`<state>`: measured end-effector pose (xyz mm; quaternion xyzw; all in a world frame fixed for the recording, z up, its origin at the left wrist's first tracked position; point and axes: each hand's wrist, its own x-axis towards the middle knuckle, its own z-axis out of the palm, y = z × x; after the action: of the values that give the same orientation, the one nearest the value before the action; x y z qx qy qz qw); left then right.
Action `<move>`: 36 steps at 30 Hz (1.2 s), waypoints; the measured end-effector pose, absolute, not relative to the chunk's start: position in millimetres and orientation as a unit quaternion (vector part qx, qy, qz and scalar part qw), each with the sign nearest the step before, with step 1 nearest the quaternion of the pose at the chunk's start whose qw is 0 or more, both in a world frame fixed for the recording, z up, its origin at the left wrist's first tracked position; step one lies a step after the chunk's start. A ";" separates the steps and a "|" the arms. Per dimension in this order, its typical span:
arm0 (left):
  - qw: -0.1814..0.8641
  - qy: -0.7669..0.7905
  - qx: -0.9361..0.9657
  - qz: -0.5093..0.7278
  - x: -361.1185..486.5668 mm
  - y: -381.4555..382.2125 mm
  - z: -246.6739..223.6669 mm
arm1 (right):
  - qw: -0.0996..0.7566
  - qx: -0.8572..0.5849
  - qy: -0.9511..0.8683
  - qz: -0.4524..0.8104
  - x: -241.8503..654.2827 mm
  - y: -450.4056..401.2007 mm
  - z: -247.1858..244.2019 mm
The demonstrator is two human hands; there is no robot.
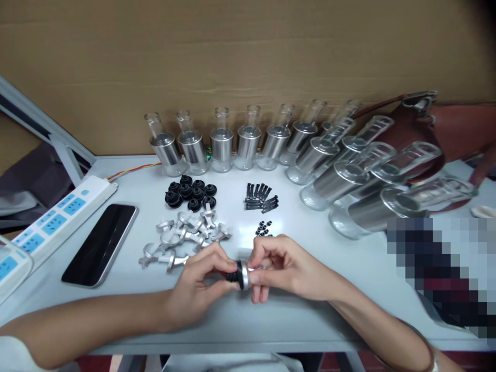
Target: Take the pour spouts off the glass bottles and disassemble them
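Between my hands, low over the table's front, a black ribbed rubber stopper [241,275] is pressed against a silver metal spout piece [246,275]. My left hand [197,289] pinches the stopper between thumb and fingers. The fingertips of my right hand [290,266] close on the spout piece, hiding most of its far end. Several loose silver spout pieces [189,235] lie just beyond my left hand. Behind them is a pile of black rubber stoppers [191,191]. Past my right hand are small black rings [263,227] and several thin black tubes [259,196].
Several glass bottles with metal sleeves [221,142] stand along the back and curve down the right. A smartphone [101,245] and a white power strip [54,227] lie at left. A brown leather bag [411,134] sits behind the right-hand bottles. The far right is pixelated.
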<state>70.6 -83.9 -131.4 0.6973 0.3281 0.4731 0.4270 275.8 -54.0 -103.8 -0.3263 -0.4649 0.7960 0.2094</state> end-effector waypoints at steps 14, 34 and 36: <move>0.422 0.308 0.732 0.437 71.4 -82.9 -133.8 | 0.225 -0.313 -0.492 0.780 278.0 -52.6 -103.5; 0.643 0.290 0.590 0.394 73.9 -90.0 -138.5 | 0.196 -0.283 -0.478 0.808 277.9 -51.1 -106.3; 0.650 0.290 0.581 0.394 74.1 -89.7 -138.3 | 0.198 -0.284 -0.471 0.811 278.1 -50.2 -105.2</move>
<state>74.1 -89.7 -138.3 0.5815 0.2905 0.3936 0.6501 278.1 -50.2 -105.2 -0.2845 -0.4713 0.8111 0.1975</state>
